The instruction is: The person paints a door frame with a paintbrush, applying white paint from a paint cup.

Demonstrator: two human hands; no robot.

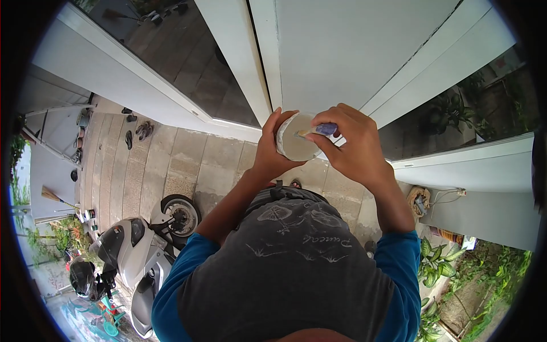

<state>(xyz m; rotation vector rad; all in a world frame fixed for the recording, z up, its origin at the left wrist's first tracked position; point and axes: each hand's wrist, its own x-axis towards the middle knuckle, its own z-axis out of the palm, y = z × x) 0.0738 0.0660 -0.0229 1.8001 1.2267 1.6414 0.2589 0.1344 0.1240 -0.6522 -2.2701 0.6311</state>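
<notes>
A round, pale container (pixel 292 147) with whitish contents is held in front of the body at chest height. My left hand (pixel 270 149) wraps round its left side, with the thumb and fingers on the rim. My right hand (pixel 354 141) grips a brush (pixel 325 129) by its purplish handle, over the right side of the container. The brush's lower end points left into the container and meets the whitish contents. Part of the handle is hidden by the fingers.
White door panels (pixel 336 51) and dark glass panes stand ahead. A motorbike (pixel 134 251) is parked at the lower left on stone paving (pixel 185 155). Sandals (pixel 145 130) lie farther left. Plants (pixel 436 263) and a bag (pixel 419 201) are on the right.
</notes>
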